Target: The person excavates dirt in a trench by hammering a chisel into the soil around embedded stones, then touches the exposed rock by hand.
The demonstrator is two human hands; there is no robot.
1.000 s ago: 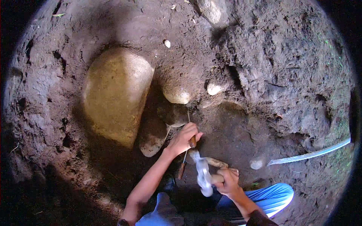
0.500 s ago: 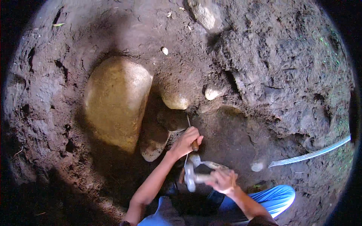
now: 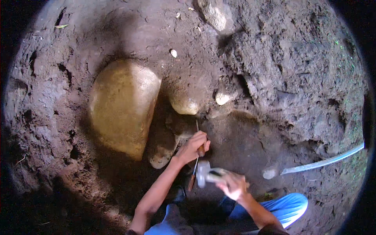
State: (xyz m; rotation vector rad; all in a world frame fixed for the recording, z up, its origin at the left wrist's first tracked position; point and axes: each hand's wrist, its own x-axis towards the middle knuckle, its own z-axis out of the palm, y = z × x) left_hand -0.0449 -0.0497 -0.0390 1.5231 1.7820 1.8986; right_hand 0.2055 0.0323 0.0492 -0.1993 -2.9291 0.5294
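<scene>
My left hand (image 3: 192,145) grips a thin metal chisel (image 3: 197,129) with a wooden handle, its tip set against a dark stone (image 3: 178,127) in the dirt pit. A hammer (image 3: 205,175) is in my right hand (image 3: 234,185), its blurred metal head close beside the butt end of the chisel handle. A large yellowish boulder (image 3: 122,105) lies just left of my left hand, with a smaller pale stone (image 3: 161,153) at its foot.
Dark earth walls (image 3: 297,78) rise around the pit. Small pale stones (image 3: 224,97) are stuck in the soil, and a grey rock (image 3: 213,13) sits at the top. A white pipe (image 3: 323,161) crosses at right. My blue-trousered leg (image 3: 288,207) is bottom right.
The hammer has swung from beside my right hand toward the chisel handle. My left hand keeps the chisel at the same stone.
</scene>
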